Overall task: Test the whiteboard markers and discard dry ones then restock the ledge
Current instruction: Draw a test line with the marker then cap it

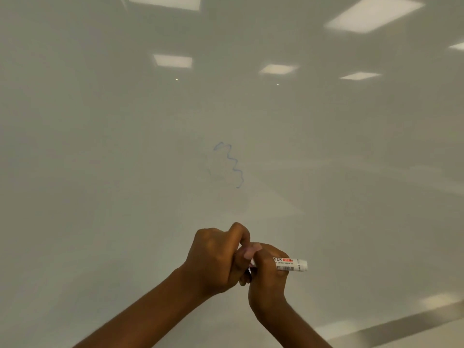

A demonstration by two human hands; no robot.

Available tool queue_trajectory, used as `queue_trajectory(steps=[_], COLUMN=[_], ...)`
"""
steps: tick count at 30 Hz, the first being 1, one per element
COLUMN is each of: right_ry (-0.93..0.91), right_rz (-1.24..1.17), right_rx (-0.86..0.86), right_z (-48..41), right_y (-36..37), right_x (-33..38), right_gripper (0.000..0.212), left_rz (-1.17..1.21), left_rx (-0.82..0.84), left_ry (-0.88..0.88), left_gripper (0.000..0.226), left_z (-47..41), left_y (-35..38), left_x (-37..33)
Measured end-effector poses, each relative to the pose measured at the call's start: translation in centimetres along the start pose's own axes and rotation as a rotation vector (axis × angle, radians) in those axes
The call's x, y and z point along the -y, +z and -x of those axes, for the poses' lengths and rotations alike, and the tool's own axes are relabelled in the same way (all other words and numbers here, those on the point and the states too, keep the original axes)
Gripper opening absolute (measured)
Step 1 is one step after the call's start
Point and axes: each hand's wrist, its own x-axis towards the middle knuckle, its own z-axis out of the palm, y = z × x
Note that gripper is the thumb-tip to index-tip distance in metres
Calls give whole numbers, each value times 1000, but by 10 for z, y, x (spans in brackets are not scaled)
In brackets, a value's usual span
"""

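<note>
A white marker with a red label and a barcode lies level in front of the whiteboard. My right hand grips its barrel from below. My left hand is curled round the marker's left end, which is hidden inside the fist, so I cannot tell whether the cap is on. A faint blue squiggle is drawn on the board above my hands.
The whiteboard fills nearly the whole view and reflects ceiling lights. A grey metal frame edge of the board runs across the lower right corner.
</note>
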Motion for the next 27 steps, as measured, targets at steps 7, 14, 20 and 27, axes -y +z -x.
queue_trajectory(steps=[7, 14, 20, 27], right_ry=[46, -506, -595, -301], right_rz=[335, 1183, 1687, 1756], right_rx=[-82, -56, 146, 132], right_z=[-3, 13, 27, 27], right_y=[-49, -146, -203, -312], right_x=[-4, -7, -18, -38], right_gripper=[39, 40, 47, 50], left_rz=[-249, -310, -208, -99], left_rx=[106, 290, 412, 617], left_ry=[129, 173, 242, 199], left_gripper=[55, 60, 53, 36], left_z=[25, 53, 56, 63], left_y=[41, 107, 170, 278], left_x=[13, 10, -17, -66])
